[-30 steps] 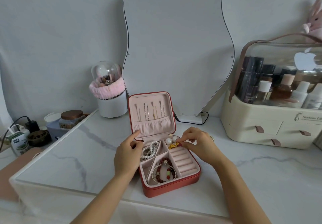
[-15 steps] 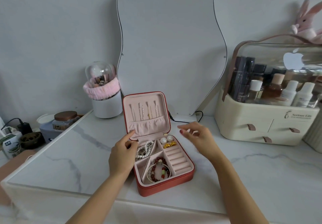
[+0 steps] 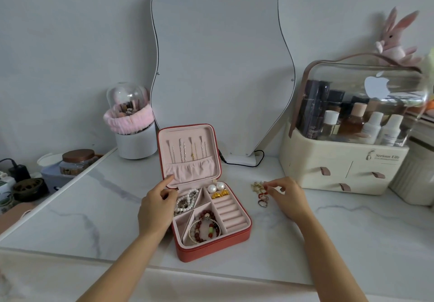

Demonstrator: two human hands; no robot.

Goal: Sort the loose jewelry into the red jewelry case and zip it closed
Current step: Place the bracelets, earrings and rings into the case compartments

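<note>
We see the red case lying open near the front edge of the desk, about midway along it, its lid standing upright at the back. Thin chains hang in the lid above a gathered pink pocket. In the base, a pearl strand fills the back-left compartment, two pearl earrings and a gold piece sit in the back-right one, and beaded bracelets lie in the front compartment beside the ring rolls, which hold nothing.

Our left hand rests at the case's left side, thumb against the lower left corner of the lid and fingers curled at the base's left rim; we cannot tell whether this grip is truly clamped on the case or only touching it.

Our right hand is over the desk to the right of the case, well apart from it, with fingertips drawn together at a small pile of loose jewelry: gold pieces at the back, red and ring-shaped pieces nearer us. The fingertips touch the pile, but whether they pinch a piece is not clear.

Toward the back edge stand a wavy mirror, a brush holder with a pink band on the left, and a cosmetics box on the right with a plush rabbit on top.
</note>
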